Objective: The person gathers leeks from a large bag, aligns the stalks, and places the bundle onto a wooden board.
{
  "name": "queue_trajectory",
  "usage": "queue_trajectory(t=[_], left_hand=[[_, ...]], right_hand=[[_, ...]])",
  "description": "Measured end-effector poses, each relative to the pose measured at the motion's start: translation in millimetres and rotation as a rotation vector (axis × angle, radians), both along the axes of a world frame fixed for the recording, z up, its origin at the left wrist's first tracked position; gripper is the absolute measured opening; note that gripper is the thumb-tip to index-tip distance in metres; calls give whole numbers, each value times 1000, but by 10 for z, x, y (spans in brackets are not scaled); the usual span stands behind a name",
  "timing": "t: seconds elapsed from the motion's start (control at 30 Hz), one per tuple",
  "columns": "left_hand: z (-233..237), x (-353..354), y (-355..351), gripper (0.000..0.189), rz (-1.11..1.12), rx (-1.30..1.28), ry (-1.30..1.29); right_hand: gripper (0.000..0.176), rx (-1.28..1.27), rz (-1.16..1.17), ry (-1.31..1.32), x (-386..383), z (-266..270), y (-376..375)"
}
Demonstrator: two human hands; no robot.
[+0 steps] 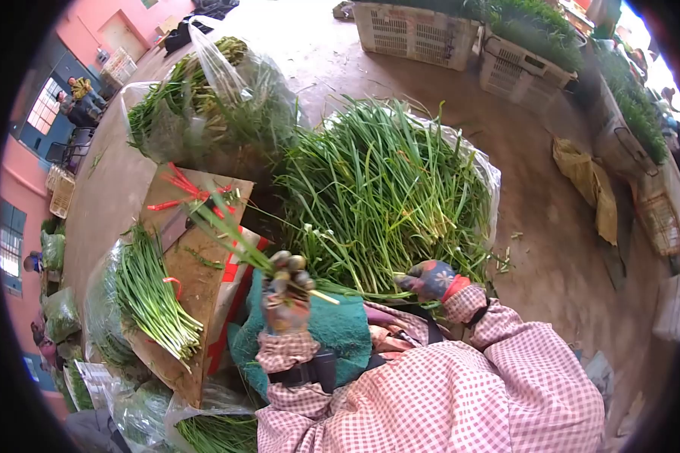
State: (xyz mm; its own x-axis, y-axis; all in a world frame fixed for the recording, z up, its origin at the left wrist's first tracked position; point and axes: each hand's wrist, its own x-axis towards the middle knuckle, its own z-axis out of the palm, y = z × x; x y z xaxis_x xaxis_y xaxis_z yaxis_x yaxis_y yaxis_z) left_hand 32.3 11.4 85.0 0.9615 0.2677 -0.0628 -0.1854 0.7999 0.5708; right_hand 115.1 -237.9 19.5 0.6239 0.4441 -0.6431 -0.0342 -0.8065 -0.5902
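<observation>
My left hand, in a patterned glove, is closed around a few garlic chive stalks; their green ends point up and left, blurred, and a pale stem end sticks out to the right. At the near edge of a big loose pile of garlic chives, my right hand, also gloved, has its fingers pinched on thin stalks. Left of me, a tidy bundle bound with a red tie lies on a board. Red ties and a knife-like blade lie further up the board.
A clear plastic bag full of greens stands beyond the board. Crates of greens line the far right, with a yellowish sack on the floor. Bagged greens sit at lower left. Two people are far off left.
</observation>
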Motion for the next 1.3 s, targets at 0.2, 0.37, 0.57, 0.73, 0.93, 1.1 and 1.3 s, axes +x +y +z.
queue_trajectory(t=[0.2,0.37,0.57,0.73,0.93,1.1,1.3], left_hand=[[-5,-51,82,30,-39,23,-99],[-159,-82,67,24,62,57,141],[-170,151,-386,22,-49,263,333],[-176,168,-495,39,-74,474,483],[121,-42,275,31,301,458,333],[-70,-259,383,37,153,154,71],[-40,-245,244,33,62,88,29]], right_hand=[[37,-70,85,-40,-141,-536,201],[33,156,-202,-372,-169,60,-20],[23,308,159,-1007,-244,434,236],[17,442,247,-956,-368,346,455],[23,-197,525,-546,-212,-93,-64],[28,88,375,-771,-65,686,-158],[46,73,361,-455,-92,-174,746]])
